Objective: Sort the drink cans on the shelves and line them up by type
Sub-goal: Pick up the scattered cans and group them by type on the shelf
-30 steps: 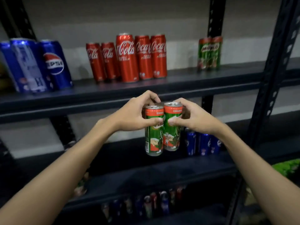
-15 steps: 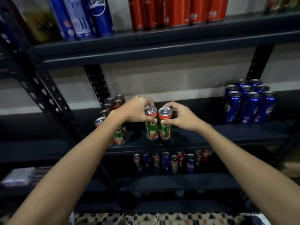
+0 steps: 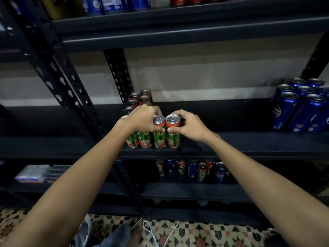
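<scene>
Green-and-red cans are being gathered on the middle shelf [image 3: 249, 145]. Left hand [image 3: 142, 118] curls round one green can [image 3: 159, 132], right hand [image 3: 188, 125] round its twin [image 3: 173, 132], both seemingly resting at the shelf's front beside the matching green row [image 3: 135, 104], likely to extend it. Farther right, blue cans [image 3: 300, 107] cluster separately.

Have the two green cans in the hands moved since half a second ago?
Yes. The two green cans came down onto the middle shelf, beside the green group.
</scene>
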